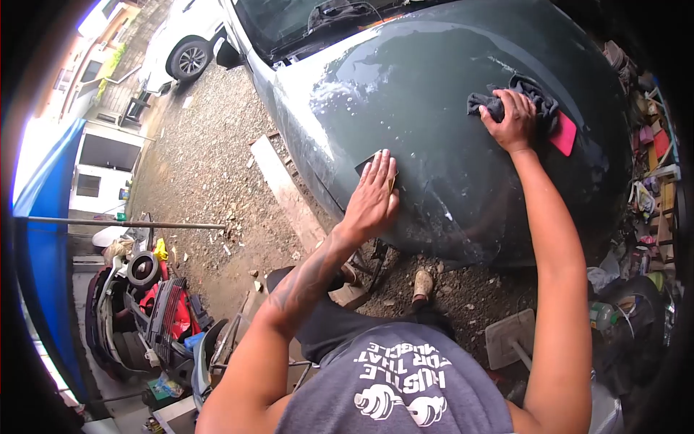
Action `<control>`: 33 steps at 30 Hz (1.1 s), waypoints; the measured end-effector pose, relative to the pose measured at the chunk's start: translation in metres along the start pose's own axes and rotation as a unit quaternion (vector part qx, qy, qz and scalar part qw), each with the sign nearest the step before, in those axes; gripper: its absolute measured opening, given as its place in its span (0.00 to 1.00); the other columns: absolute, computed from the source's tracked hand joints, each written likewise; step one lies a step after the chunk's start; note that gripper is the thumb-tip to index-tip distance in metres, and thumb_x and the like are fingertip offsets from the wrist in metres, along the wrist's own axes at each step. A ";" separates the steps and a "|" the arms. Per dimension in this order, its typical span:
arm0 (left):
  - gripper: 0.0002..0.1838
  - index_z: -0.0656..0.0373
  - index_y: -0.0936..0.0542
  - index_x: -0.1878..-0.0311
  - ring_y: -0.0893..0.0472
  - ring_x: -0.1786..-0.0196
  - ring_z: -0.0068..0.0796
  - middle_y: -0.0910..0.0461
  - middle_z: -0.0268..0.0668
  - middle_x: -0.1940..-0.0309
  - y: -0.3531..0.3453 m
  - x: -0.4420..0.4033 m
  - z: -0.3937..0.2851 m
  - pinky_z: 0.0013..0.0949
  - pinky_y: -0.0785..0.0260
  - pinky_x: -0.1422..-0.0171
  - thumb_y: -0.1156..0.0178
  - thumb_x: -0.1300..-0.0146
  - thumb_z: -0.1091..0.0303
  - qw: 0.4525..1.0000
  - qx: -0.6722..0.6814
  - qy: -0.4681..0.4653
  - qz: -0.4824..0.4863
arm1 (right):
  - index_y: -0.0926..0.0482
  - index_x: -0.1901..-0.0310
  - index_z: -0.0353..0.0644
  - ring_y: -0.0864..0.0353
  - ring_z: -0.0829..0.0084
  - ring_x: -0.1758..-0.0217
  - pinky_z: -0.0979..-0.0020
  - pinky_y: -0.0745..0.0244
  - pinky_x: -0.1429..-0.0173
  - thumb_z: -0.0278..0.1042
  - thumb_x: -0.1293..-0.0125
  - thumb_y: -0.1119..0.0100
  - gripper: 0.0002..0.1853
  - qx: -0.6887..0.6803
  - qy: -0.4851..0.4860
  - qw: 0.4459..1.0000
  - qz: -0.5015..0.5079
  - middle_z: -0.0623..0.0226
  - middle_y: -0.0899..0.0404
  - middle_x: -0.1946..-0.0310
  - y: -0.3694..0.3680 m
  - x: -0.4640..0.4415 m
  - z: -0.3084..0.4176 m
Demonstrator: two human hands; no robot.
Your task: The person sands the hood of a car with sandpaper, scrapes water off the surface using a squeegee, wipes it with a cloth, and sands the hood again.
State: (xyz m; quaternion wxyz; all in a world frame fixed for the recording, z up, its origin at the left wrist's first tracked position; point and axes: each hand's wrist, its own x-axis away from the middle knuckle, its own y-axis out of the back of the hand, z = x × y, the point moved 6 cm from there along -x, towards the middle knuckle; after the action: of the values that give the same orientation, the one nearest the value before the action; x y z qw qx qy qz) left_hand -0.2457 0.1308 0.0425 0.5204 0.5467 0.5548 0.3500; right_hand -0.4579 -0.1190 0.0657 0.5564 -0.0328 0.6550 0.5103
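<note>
A car's wet, dark green hood (434,94) spreads out in front of me. My left hand (372,192) lies on its near left part, fingers straight and together over a piece of dark sandpaper (367,164). A brownish edge of the sheet shows by the thumb, so the hand holds it against the paint. Farther right, my right hand (512,119) is closed around a bunched dark grey cloth (538,98) resting on the hood. A flat pink piece (563,136) sticks out beside the cloth; part of it is hidden.
Left of the hood, a long board (278,181) lies on gravelly ground. Car parts and a tire (144,267) are heaped at lower left, near a metal pole (144,224). A white car (184,47) is parked behind. Clutter lines the right side, with a stool (510,338) by my legs.
</note>
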 end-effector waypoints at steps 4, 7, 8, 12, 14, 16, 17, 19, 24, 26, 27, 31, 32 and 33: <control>0.31 0.81 0.42 0.30 0.44 0.24 0.63 0.44 0.70 0.28 -0.013 -0.046 0.101 0.53 0.50 0.20 0.59 0.29 0.65 0.993 -0.101 -0.004 -0.063 | 0.21 0.54 0.48 0.23 0.60 0.45 0.56 0.34 0.36 0.52 0.44 0.32 0.22 0.004 -0.004 1.000 0.003 0.66 0.20 0.54 0.001 -0.001 0.001; 0.30 0.81 0.39 0.32 0.36 0.28 0.62 0.41 0.70 0.30 -0.007 -0.073 0.110 0.53 0.39 0.25 0.63 0.28 0.64 0.948 -0.311 0.054 -0.034 | 0.21 0.53 0.48 0.23 0.60 0.45 0.55 0.34 0.35 0.52 0.44 0.32 0.22 0.001 -0.014 1.000 0.013 0.66 0.20 0.54 0.003 0.002 0.003; 0.30 0.81 0.39 0.32 0.35 0.28 0.60 0.40 0.69 0.30 -0.013 -0.060 0.078 0.52 0.37 0.26 0.64 0.28 0.64 0.873 -0.487 0.019 0.025 | 0.21 0.53 0.48 0.23 0.60 0.45 0.55 0.35 0.35 0.52 0.44 0.32 0.22 -0.002 -0.016 1.000 0.014 0.66 0.20 0.54 0.002 -0.001 0.002; 0.31 0.84 0.37 0.34 0.33 0.29 0.60 0.38 0.69 0.32 -0.001 0.003 -0.021 0.51 0.38 0.24 0.63 0.31 0.64 0.997 -0.038 -0.044 -0.043 | 0.21 0.54 0.47 0.23 0.61 0.45 0.55 0.35 0.35 0.52 0.44 0.33 0.22 0.014 -0.007 1.000 -0.003 0.67 0.20 0.54 0.000 -0.001 0.002; 0.30 0.84 0.37 0.35 0.35 0.28 0.60 0.38 0.69 0.32 0.000 -0.026 0.035 0.51 0.41 0.23 0.60 0.33 0.65 0.997 -0.039 0.044 -0.053 | 0.21 0.54 0.47 0.22 0.61 0.45 0.56 0.34 0.36 0.51 0.43 0.34 0.21 0.003 -0.012 1.000 0.015 0.67 0.19 0.55 -0.002 -0.001 0.000; 0.30 0.85 0.36 0.36 0.36 0.28 0.65 0.40 0.74 0.32 -0.010 -0.052 0.104 0.54 0.40 0.25 0.56 0.34 0.67 0.947 -0.310 0.004 -0.081 | 0.21 0.54 0.47 0.22 0.62 0.45 0.57 0.34 0.35 0.51 0.43 0.34 0.21 0.014 -0.010 1.000 0.014 0.67 0.19 0.54 0.000 -0.002 0.003; 0.30 0.85 0.36 0.36 0.36 0.28 0.66 0.40 0.74 0.32 -0.008 -0.056 0.108 0.55 0.39 0.25 0.57 0.34 0.67 0.958 -0.262 0.037 -0.110 | 0.21 0.54 0.47 0.22 0.62 0.45 0.57 0.34 0.35 0.51 0.43 0.34 0.21 0.017 -0.011 1.000 0.014 0.67 0.19 0.54 0.001 0.001 0.003; 0.31 0.85 0.39 0.34 0.38 0.27 0.63 0.42 0.73 0.31 -0.014 -0.051 0.078 0.54 0.41 0.24 0.58 0.33 0.67 0.928 -0.366 0.036 -0.059 | 0.21 0.54 0.47 0.23 0.62 0.44 0.57 0.34 0.35 0.52 0.43 0.34 0.21 0.027 -0.015 0.999 0.020 0.67 0.19 0.54 0.000 -0.002 0.002; 0.31 0.82 0.43 0.30 0.42 0.23 0.56 0.47 0.65 0.26 -0.009 -0.001 -0.013 0.49 0.47 0.19 0.59 0.32 0.70 1.000 -0.020 0.011 -0.003 | 0.21 0.53 0.47 0.22 0.61 0.45 0.56 0.34 0.35 0.52 0.43 0.34 0.22 0.025 -0.011 0.999 0.023 0.67 0.19 0.54 0.000 -0.002 0.002; 0.28 0.83 0.41 0.32 0.41 0.24 0.60 0.43 0.67 0.28 -0.005 -0.028 0.046 0.51 0.48 0.20 0.60 0.29 0.70 0.991 -0.114 0.037 -0.067 | 0.21 0.54 0.47 0.22 0.61 0.45 0.57 0.32 0.37 0.53 0.42 0.34 0.21 0.034 -0.012 0.999 0.031 0.67 0.19 0.53 0.000 -0.002 0.003; 0.26 0.84 0.39 0.34 0.39 0.26 0.62 0.41 0.69 0.30 0.001 -0.044 0.073 0.51 0.44 0.21 0.60 0.29 0.72 0.984 -0.120 0.071 -0.113 | 0.21 0.54 0.47 0.22 0.61 0.45 0.57 0.32 0.37 0.53 0.42 0.34 0.21 0.036 -0.010 0.999 0.032 0.67 0.19 0.53 -0.001 -0.004 0.003; 0.30 0.83 0.45 0.30 0.48 0.22 0.60 0.46 0.68 0.27 -0.030 -0.023 0.019 0.50 0.55 0.16 0.63 0.27 0.67 0.952 -0.280 0.109 0.052 | 0.21 0.54 0.48 0.21 0.61 0.45 0.57 0.32 0.37 0.53 0.42 0.35 0.21 0.041 -0.005 0.999 0.016 0.68 0.19 0.54 0.000 -0.005 0.002; 0.29 0.84 0.44 0.31 0.42 0.25 0.63 0.43 0.70 0.29 -0.022 -0.002 -0.026 0.50 0.46 0.19 0.64 0.28 0.69 0.990 -0.119 0.055 -0.047 | 0.21 0.54 0.48 0.21 0.61 0.45 0.57 0.32 0.37 0.53 0.42 0.35 0.21 0.041 -0.009 0.999 0.011 0.68 0.19 0.54 0.000 -0.001 0.002; 0.29 0.85 0.44 0.31 0.42 0.24 0.63 0.43 0.70 0.30 -0.021 -0.002 -0.021 0.50 0.46 0.19 0.64 0.29 0.69 0.992 -0.101 0.056 -0.045 | 0.21 0.54 0.48 0.21 0.61 0.45 0.57 0.32 0.37 0.53 0.42 0.35 0.21 0.043 -0.015 0.999 0.013 0.68 0.19 0.54 -0.002 0.000 0.001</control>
State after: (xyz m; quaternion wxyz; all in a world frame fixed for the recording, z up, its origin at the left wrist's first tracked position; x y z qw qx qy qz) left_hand -0.2717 0.1291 0.0275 0.5561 0.4451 0.5692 0.4106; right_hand -0.4560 -0.1196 0.0650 0.5605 0.0073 0.6683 0.4890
